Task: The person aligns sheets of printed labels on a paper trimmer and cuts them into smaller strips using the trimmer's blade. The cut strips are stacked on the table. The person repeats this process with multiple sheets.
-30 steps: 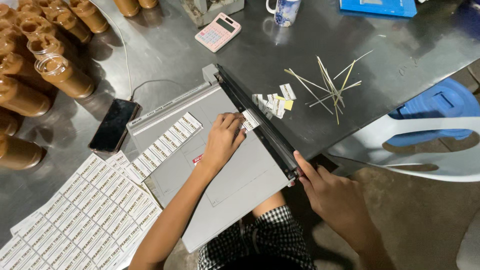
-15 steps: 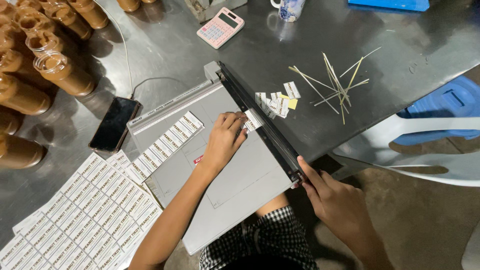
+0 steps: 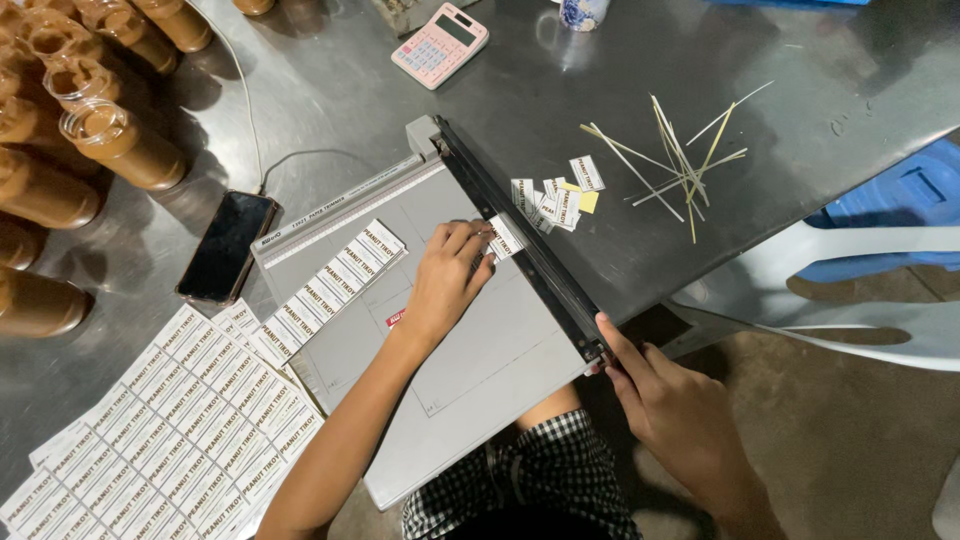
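My left hand (image 3: 447,280) pinches one small white paper label (image 3: 503,238) at the blade of the grey paper trimmer (image 3: 470,350) — my right hand (image 3: 672,405) grips its black handle (image 3: 592,350) at the desk's near edge.

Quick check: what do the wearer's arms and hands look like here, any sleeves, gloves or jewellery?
Both forearms are bare, with no sleeves in view. The left hand and right hand have no gloves, and no rings or watch show. Fingers look slim with short nails. The only clothing visible is black-and-white checked fabric below the arms.
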